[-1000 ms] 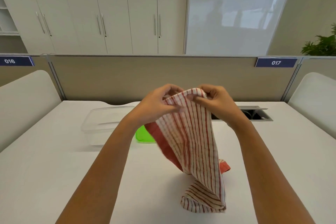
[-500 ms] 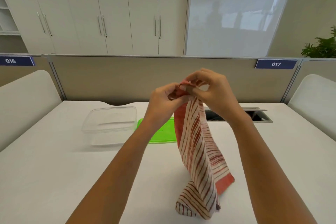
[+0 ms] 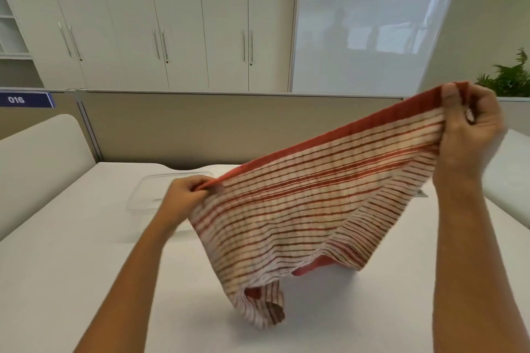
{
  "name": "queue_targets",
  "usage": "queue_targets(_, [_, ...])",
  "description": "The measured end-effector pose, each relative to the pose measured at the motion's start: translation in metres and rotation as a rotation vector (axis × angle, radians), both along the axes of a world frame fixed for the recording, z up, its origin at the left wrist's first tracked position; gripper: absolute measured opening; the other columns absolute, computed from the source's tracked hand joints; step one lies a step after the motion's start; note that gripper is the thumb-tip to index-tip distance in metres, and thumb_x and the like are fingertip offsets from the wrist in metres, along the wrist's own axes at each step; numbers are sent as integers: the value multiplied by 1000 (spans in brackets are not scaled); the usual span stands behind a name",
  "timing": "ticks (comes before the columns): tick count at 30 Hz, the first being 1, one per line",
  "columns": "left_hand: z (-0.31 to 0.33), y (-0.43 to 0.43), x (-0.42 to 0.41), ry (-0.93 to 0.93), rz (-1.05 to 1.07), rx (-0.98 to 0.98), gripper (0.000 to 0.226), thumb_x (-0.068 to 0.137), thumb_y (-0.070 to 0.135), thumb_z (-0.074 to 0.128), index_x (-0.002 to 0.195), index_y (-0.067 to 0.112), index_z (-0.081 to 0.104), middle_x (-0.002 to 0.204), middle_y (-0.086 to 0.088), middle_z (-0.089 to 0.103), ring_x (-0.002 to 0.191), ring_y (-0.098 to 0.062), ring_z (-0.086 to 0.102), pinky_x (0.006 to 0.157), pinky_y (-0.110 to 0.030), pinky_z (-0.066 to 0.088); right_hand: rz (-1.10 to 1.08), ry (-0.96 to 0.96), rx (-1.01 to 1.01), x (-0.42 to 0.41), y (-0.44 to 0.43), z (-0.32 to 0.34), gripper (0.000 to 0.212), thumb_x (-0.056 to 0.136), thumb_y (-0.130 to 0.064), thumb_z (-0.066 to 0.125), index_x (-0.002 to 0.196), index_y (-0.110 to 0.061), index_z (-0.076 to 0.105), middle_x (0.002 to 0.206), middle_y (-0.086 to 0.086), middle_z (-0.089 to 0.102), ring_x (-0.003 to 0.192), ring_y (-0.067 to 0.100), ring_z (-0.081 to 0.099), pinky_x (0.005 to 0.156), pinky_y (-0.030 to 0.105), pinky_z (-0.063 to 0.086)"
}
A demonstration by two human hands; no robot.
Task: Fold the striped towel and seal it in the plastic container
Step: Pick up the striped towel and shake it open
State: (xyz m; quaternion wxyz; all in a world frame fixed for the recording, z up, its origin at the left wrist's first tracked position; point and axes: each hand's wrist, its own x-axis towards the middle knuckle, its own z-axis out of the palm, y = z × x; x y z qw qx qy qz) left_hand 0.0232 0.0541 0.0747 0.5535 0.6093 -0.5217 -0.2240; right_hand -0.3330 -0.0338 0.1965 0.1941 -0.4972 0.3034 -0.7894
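The striped towel [image 3: 309, 209], white with red stripes and a red border, hangs stretched wide in the air above the white table [image 3: 71, 266]. My left hand [image 3: 186, 198] pinches its lower left corner. My right hand [image 3: 470, 135] grips the opposite corner, held much higher at the right. The towel's bottom edge sags and touches the table. The clear plastic container [image 3: 149, 195] stands on the table behind my left hand, partly hidden by it. The green lid is hidden behind the towel.
A beige partition [image 3: 200, 129] runs along the table's far edge, with white cabinets [image 3: 160, 23] behind it. White chair backs [image 3: 37, 163] stand at both sides. A cable opening [image 3: 421, 193] in the table peeks out beside my right forearm.
My hands have pulled apart along the towel's edge: the right one rose to the upper right, the left one dropped to the left. The towel went from a narrow hanging bunch to a spread sheet.
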Motion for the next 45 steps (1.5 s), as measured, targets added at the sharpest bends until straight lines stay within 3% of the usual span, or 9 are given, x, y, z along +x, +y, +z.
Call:
queue_targets(5, [26,14,39,215,10,-170,12,66,13,78,71,22,74,65,13,73,66,-4,66,68,-18,54,81,-46,88,-17,-3,-19,12,77,-50,68,75,-38,68,67,-21,66,65,-4,62,60,13,54])
queue_targets(10, [38,19,54,571,-335,-172,60,57,48,81,103,11,68,91,-4,77,83,-22,73,68,-37,61,270,-24,178,-26,-13,-31,21,78,-51,67,89,-33,71,79,-14,68,72,4,66,63,20,59])
queue_targets(13, [37,0,40,424,3,-83,51,65,34,79,104,3,67,77,-6,75,64,-17,70,60,-27,57,-144,460,435,-11,-31,-49,39,82,-42,66,110,-14,68,92,2,68,79,15,64,66,20,48])
queue_targets(16, [37,-18,15,286,239,-132,26,76,21,74,97,7,72,76,-2,70,73,-19,64,74,-31,52,-289,504,456,13,-28,-58,35,86,-31,64,110,-7,67,100,11,71,83,17,60,73,23,45])
queue_targets(20, [51,-20,-34,274,185,-157,4,78,26,72,81,30,73,75,6,73,75,-16,69,70,-30,56,5,393,492,50,-10,-55,15,86,-28,65,99,-22,62,85,-8,62,83,13,64,61,17,50])
queue_targets(24, [65,-16,-84,393,-45,-87,8,84,27,65,91,27,70,74,7,75,66,-10,72,53,-19,55,493,371,475,99,17,-47,13,87,-20,64,96,-27,58,90,2,65,68,12,69,54,16,55])
queue_targets(32, [77,-6,-102,378,-136,-61,18,89,27,57,100,21,71,89,-3,74,86,-22,71,77,-34,57,795,472,361,115,26,-42,17,88,-20,61,100,-30,69,98,-5,73,93,8,70,74,17,56])
queue_targets(40, [78,-3,-106,396,-195,-34,19,91,24,54,96,22,72,91,-6,74,87,-23,70,79,-36,56,314,671,52,115,30,-37,11,80,-25,69,89,-32,67,91,-17,55,83,-2,58,73,7,50])
queue_targets(45, [82,0,-108,355,-221,-12,24,93,29,49,96,19,71,92,-8,74,87,-25,69,84,-39,55,261,722,18,114,25,-34,8,81,-24,70,89,-24,68,97,-9,55,89,-3,54,77,11,48])
